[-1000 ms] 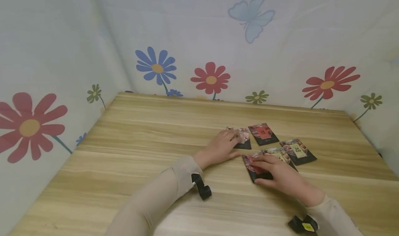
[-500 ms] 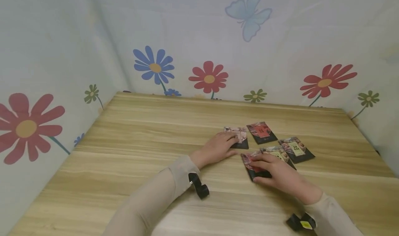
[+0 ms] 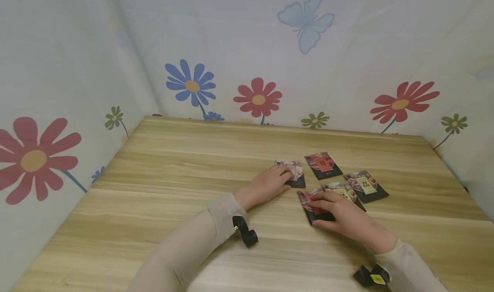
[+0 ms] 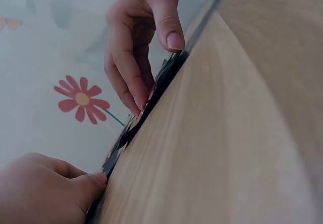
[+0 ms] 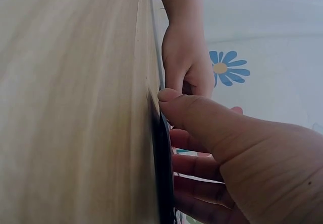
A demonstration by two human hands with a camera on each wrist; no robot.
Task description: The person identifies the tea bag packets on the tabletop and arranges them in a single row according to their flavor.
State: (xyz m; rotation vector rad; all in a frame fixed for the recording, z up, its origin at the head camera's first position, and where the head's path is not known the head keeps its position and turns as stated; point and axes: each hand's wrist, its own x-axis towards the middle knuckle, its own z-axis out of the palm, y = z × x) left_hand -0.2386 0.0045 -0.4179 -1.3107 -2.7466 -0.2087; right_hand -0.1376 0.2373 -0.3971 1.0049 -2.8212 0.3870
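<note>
We likely steady the near red packet (image 3: 318, 216), right hand (image 3: 349, 217) grip wide; left hand (image 3: 266, 185) touches the pale packet (image 3: 299, 178), grip unclear.

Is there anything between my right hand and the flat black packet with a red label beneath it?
Nothing visible: your right hand touches that flat black red-labelled packet directly.

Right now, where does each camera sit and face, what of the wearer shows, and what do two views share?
Head: on the head, facing forward and down at packets on the wooden table; left hand, right hand and sleeves show.
Left wrist: on that wrist, facing low along the table at the packets; both hands show.
Right wrist: on that wrist, facing along the table; both hands and one sleeve show.
Both wrist views share the floral backdrop.
</note>
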